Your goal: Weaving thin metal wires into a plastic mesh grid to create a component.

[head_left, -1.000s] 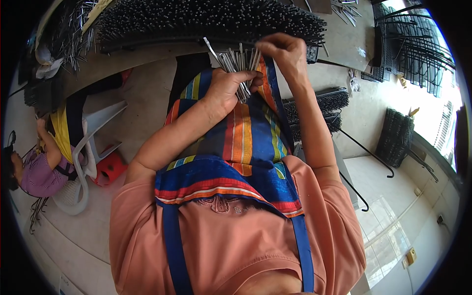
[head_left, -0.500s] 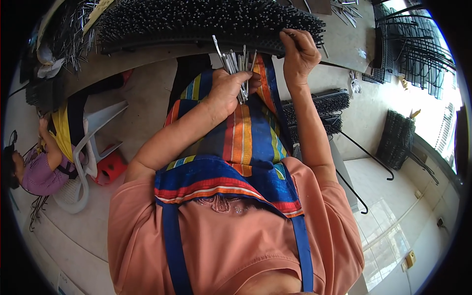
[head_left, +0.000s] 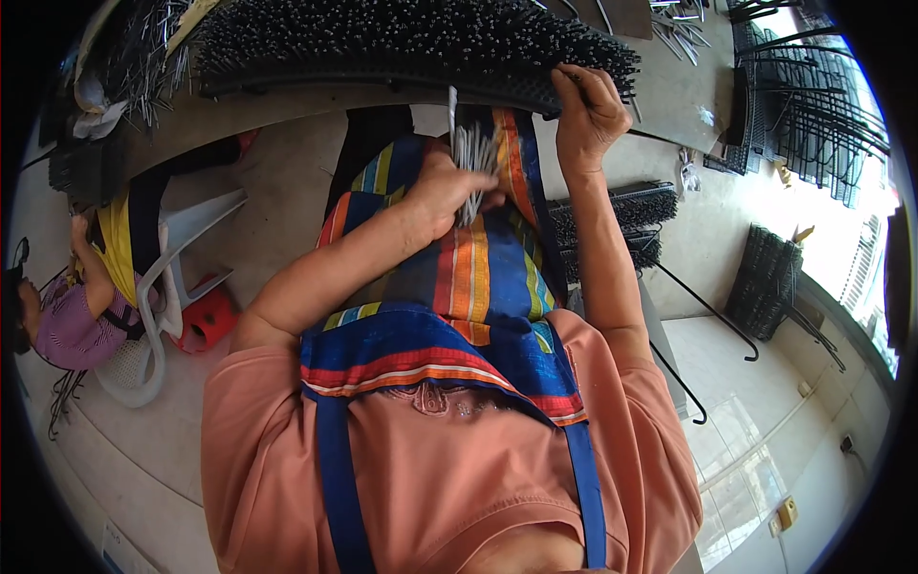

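Observation:
My left hand (head_left: 442,194) is wrapped round a bundle of thin silver metal rods (head_left: 471,148), held over my lap. One rod sticks up above the others, and the bundle is smeared by motion. At the right end of a long black rack (head_left: 382,81) my right hand (head_left: 591,120) is closed, thumb and fingertips pinched together at its front edge. Whatever is between those fingertips is too small or hidden to name. The rack is densely filled with upright dark pins with shiny tips.
Loose rods (head_left: 679,33) lie on the table (head_left: 684,91) at the far right, and more rods (head_left: 153,81) at the far left. Black hooked racks (head_left: 813,115) stand by the window. Bristled pieces with long hooks (head_left: 617,210) lie right of my lap. A person (head_left: 81,316) sits at left beside a chair (head_left: 153,354).
The rod bundle in my left hand has moved down and turned more upright. My right hand has shifted slightly right and down, still pinched at the rack's edge.

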Action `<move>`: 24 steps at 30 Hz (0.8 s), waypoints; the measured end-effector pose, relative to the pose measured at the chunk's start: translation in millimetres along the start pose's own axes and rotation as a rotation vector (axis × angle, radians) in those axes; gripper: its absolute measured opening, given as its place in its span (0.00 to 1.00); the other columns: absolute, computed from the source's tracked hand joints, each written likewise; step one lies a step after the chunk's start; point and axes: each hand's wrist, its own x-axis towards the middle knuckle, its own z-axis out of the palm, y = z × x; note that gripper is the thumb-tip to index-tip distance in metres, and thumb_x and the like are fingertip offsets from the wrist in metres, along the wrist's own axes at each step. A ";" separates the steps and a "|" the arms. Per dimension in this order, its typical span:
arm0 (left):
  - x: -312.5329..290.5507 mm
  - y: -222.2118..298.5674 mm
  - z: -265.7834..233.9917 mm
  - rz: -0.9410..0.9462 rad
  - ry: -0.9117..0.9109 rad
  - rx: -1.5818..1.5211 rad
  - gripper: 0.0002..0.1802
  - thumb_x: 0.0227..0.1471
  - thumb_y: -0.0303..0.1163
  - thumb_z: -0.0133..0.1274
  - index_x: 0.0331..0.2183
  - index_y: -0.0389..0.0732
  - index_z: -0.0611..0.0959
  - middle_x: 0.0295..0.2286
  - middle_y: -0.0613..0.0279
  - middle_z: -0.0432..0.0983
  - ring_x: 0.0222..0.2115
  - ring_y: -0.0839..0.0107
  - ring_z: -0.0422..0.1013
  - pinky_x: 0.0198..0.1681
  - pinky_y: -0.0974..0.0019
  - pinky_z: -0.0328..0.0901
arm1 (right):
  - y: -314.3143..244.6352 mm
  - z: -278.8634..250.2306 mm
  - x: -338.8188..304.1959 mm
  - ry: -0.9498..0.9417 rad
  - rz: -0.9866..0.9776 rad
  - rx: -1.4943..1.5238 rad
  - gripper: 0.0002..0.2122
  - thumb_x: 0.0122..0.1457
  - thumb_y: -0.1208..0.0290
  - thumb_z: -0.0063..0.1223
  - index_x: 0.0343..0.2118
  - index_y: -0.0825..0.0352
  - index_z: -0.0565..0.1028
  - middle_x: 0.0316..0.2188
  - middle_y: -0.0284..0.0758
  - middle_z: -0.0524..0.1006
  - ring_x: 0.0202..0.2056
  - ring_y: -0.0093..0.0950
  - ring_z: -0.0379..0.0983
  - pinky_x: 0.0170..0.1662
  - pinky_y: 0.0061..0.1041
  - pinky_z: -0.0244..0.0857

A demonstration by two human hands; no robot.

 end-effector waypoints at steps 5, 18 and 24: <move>-7.5 -9.4 -5.5 -0.027 -0.020 0.121 0.07 0.49 0.20 0.54 0.34 0.32 0.82 0.27 0.53 0.80 0.26 0.66 0.78 0.28 0.67 0.74 | 2.5 1.1 -0.3 -0.118 0.022 -0.242 0.05 0.47 0.83 0.62 0.29 0.70 0.81 0.23 0.29 0.77 0.25 0.15 0.72 0.28 0.15 0.64; 4.8 16.5 9.4 0.117 0.065 0.020 0.05 0.50 0.21 0.53 0.32 0.34 0.80 0.25 0.56 0.80 0.22 0.69 0.77 0.22 0.70 0.69 | 3.7 -3.2 3.8 -0.149 0.044 -0.343 0.05 0.45 0.76 0.64 0.27 0.67 0.81 0.21 0.32 0.77 0.23 0.20 0.74 0.27 0.19 0.64; 7.7 23.2 11.9 0.107 0.043 -0.067 0.05 0.48 0.20 0.54 0.31 0.32 0.81 0.26 0.53 0.80 0.23 0.67 0.77 0.24 0.68 0.70 | 1.8 -4.1 4.8 -0.137 -0.010 -0.481 0.04 0.46 0.71 0.63 0.25 0.63 0.81 0.22 0.32 0.77 0.23 0.29 0.75 0.28 0.22 0.66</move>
